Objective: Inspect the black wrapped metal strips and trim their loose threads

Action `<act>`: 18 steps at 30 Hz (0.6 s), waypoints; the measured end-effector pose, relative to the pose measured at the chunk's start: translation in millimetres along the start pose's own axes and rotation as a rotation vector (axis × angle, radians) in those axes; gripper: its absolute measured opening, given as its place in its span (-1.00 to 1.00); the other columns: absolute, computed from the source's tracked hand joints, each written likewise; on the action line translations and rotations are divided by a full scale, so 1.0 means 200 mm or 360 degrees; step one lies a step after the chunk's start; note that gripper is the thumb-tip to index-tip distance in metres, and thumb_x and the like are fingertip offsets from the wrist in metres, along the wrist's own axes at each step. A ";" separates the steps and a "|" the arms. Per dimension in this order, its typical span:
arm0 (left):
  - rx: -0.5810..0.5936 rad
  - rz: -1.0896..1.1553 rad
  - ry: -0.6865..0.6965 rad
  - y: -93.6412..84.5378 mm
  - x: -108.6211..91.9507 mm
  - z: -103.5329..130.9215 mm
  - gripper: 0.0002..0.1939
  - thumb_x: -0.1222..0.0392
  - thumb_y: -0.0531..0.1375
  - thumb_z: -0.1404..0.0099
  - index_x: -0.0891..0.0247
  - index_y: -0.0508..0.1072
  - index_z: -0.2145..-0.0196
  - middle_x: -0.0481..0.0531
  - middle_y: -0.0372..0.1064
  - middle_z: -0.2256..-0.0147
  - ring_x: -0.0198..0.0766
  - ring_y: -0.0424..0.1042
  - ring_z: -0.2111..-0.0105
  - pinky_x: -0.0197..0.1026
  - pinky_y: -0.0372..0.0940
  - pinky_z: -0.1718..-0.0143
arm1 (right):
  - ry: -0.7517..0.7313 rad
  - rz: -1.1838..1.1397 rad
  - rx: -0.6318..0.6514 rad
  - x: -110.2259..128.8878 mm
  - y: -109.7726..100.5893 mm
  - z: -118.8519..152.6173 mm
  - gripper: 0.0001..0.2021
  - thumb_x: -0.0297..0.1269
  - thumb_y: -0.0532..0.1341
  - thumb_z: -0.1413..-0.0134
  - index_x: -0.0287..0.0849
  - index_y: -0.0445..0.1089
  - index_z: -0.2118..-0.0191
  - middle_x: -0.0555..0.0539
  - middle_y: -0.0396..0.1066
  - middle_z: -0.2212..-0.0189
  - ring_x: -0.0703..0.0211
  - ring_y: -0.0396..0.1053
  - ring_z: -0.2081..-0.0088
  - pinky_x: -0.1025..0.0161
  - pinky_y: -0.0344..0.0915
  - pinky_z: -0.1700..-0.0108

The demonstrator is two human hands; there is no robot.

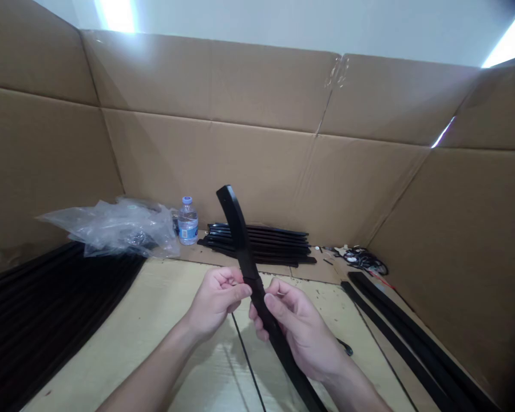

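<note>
A long black curved strip rises from the bottom edge to above the table, its bent tip pointing up and left. Around its middle, at a seam or overlap, my left hand pinches it from the left side. Just below and to the right, my right hand grips the same strip between thumb and fingers. A thin black cord runs down from beneath my left hand to the bottom edge. The small black hooked end of something shows beside my right wrist.
Cardboard walls surround the table. At the back are crumpled clear plastic, a water bottle, stacked black strips and tangled black cords. Dark strips cover the left side; more long strips lie right.
</note>
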State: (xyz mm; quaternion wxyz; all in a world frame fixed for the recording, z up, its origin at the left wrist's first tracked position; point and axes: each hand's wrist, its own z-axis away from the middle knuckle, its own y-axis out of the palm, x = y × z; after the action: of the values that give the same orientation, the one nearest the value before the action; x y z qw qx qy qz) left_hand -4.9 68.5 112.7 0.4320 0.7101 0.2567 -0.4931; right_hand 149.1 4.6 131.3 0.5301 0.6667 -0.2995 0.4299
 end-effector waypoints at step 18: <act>0.0165 0.0154 -0.0034 0.05 -0.01 0.02 -0.63 0.13 0.47 0.21 0.37 0.48 0.48 -0.01 0.40 0.59 -0.34 0.33 0.63 -0.33 0.22 0.61 | -0.0002 0.0173 0.0049 -0.01 0.05 0.01 -0.74 -0.26 0.34 0.04 -0.20 0.21 0.41 0.02 0.41 0.53 0.35 0.34 0.63 0.39 0.32 0.62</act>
State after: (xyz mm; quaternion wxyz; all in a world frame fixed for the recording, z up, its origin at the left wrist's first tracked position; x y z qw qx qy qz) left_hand 0.6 60.8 117.3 0.4207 0.7379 0.1916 -0.4918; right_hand 140.6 -0.2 133.4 0.4953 0.6578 -0.3291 0.4622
